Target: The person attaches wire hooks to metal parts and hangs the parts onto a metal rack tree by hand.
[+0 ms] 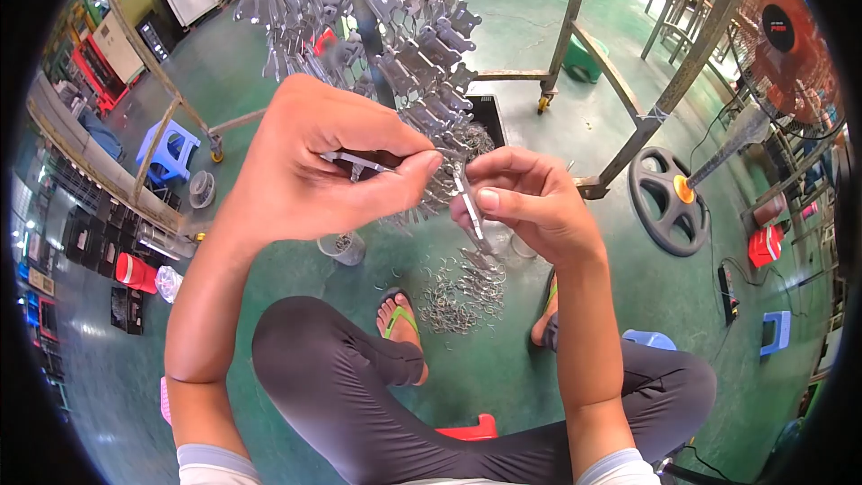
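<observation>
My left hand (pixel 337 162) is closed, thumb and forefinger pinched together at the middle of the view. A small silver metal piece (pixel 359 164) shows inside its curled fingers; whether the fingertips pinch anything else is too small to tell. Close by on the right, my right hand (pixel 534 202) grips a narrow, flat metal part (pixel 470 208) between thumb and fingers, tilted with its top near the left fingertips. Just beyond both hands hang many grey metal parts (pixel 422 63) in rows on a rack. Loose metal hooks (pixel 453 296) lie in a pile on the floor below.
A dark crate (pixel 486 117) stands behind my right hand, and a clear cup (pixel 344 250) sits below my left. The wheeled frame has a post (pixel 669 63) at right. A fan base (pixel 671 201), blue stool (pixel 168 153) and red stool (pixel 471 431) stand around me.
</observation>
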The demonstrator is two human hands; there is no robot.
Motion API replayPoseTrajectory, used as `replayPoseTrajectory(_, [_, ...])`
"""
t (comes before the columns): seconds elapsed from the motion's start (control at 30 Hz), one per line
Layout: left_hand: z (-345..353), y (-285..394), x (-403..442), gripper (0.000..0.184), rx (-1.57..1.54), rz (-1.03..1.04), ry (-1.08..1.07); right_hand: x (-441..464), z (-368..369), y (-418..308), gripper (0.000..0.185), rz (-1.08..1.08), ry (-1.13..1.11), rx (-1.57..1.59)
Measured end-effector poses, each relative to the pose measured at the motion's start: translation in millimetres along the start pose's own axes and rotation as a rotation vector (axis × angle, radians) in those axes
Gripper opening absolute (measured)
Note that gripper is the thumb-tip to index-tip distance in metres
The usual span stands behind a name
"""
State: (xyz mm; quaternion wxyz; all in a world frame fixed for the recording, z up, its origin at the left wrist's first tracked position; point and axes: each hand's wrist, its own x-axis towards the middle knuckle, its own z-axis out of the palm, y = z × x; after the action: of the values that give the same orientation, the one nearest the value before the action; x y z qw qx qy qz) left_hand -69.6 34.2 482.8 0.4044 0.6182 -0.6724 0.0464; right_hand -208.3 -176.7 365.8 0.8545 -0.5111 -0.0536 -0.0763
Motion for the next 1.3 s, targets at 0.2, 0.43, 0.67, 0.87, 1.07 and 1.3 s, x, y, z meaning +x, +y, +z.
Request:
replayPoseTrajectory(0.2, [-3,3,10,0.003,-0.018,0.022,-0.028,8,5,0,0.027,-0.087,0.019,-0.001])
replayPoseTrajectory(0.43, [0,8,15,0.003,-0.037,-0.016,-0.029,5,40,-37,0.02,-0.333,0.063,-0.409])
replayPoseTrajectory(0.67, [8,12,6,0.015,-0.301,-0.459,-0.012,1,51,-45,0.017,-0.303,0.123,-0.492])
replayPoseTrajectory(0.87, [27,-10,-6,0.058,-1.264,-1.077,0.149,-4,45,-42,0.018,-0.22,0.205,-0.428])
replayPoseTrajectory(1.07, [40,-36,-26,0.065,-1.71,-1.059,0.16,-6,42,-39,0.019,-0.229,0.235,-0.425])
replayPoseTrajectory(1.3, [42,-48,-37,0.058,-1.762,-0.866,0.211,-8,45,-38,0.016,-0.246,0.267,-0.441])
